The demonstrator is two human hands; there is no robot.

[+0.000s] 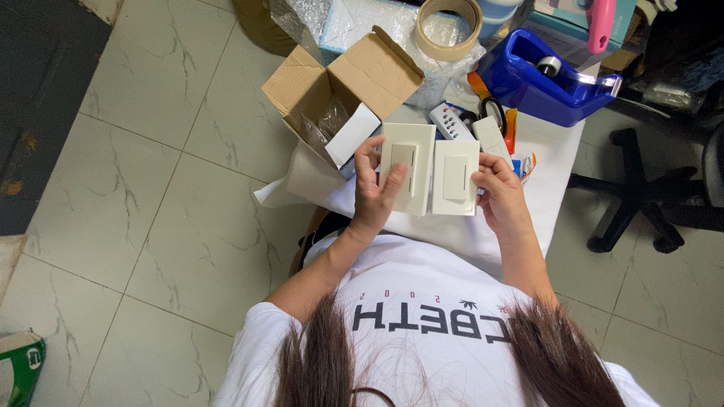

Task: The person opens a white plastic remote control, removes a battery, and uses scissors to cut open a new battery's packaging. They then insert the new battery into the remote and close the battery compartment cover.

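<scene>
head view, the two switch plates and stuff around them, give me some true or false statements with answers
1. Each hand holds one cream switch plate. True: the left hand grips the left switch plate, the right hand the right switch plate.
2. The cardboard box is taped shut. False: its flaps stand open.
3. The tape dispenser is red. False: it is blue.
4. A roll of tape lies beyond the box. True.
5. The two plates are stacked one on the other. False: they are held side by side.
</scene>
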